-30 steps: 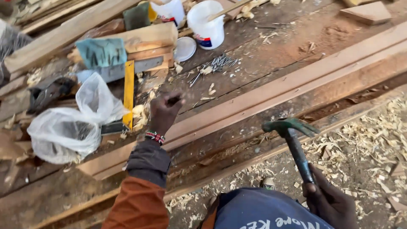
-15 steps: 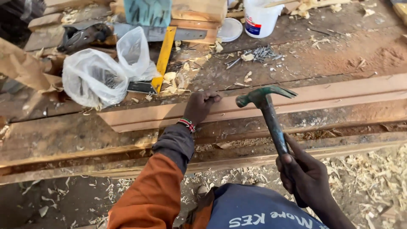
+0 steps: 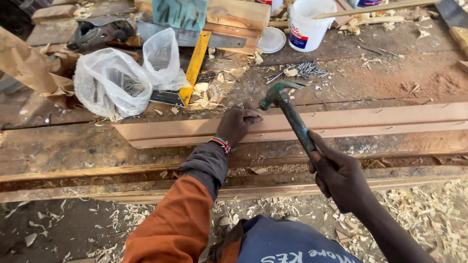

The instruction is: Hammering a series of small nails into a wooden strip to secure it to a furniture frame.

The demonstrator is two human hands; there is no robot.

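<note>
Right hand (image 3: pixel 341 178): fist closed on hammer (image 3: pixel 287 114). Left hand (image 3: pixel 236 124): fingertips pinched on board (image 3: pixel 365 122); held item unclear.

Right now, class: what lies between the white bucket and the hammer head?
In the head view, a loose pile of nails lies on the workbench between the white bucket and the hammer head, amid wood shavings.

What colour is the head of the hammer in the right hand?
Dull green, worn in places. The hammer shows best in the head view, held in the right hand.
</note>
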